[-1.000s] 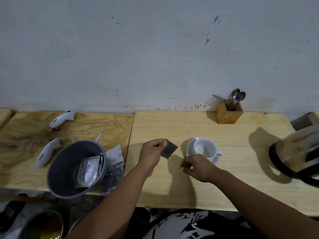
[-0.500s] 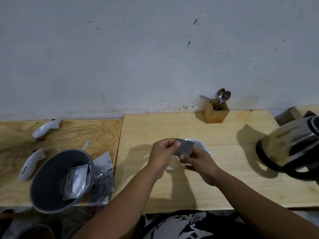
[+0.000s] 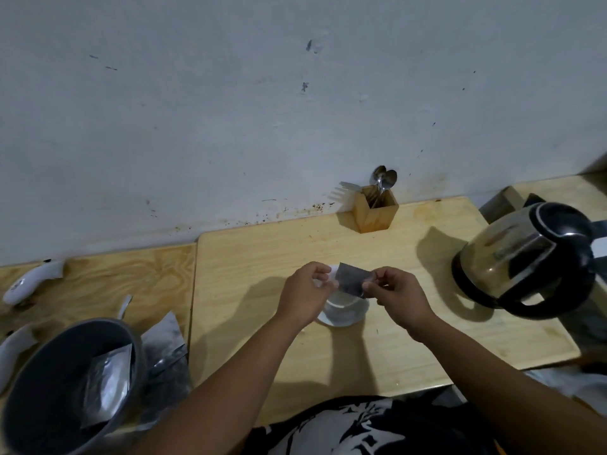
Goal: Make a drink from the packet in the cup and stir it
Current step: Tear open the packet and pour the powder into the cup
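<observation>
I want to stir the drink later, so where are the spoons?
The spoons stand in a small wooden holder at the back of the table, against the wall, beyond the cup and left of the kettle.

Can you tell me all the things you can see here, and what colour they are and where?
packet: 1, silver-grey, held above the cup by both hands
cup: 1, white, on its saucer, mid-table
saucer: 1, white, under the cup
kettle: 1, steel and black, right side of the table
wooden holder: 1, light wood, by the wall
spoons: 2 showing, metal, standing in the holder
fork: 1, pale, leaning out of the holder
grey bowl: 1, grey, lower left
foil packets: several, silver, in and beside the bowl; exact count unclear
white gadgets: 2, white, far left
table: light wood
left hand: pinching the packet's left edge
right hand: pinching its right edge
</observation>
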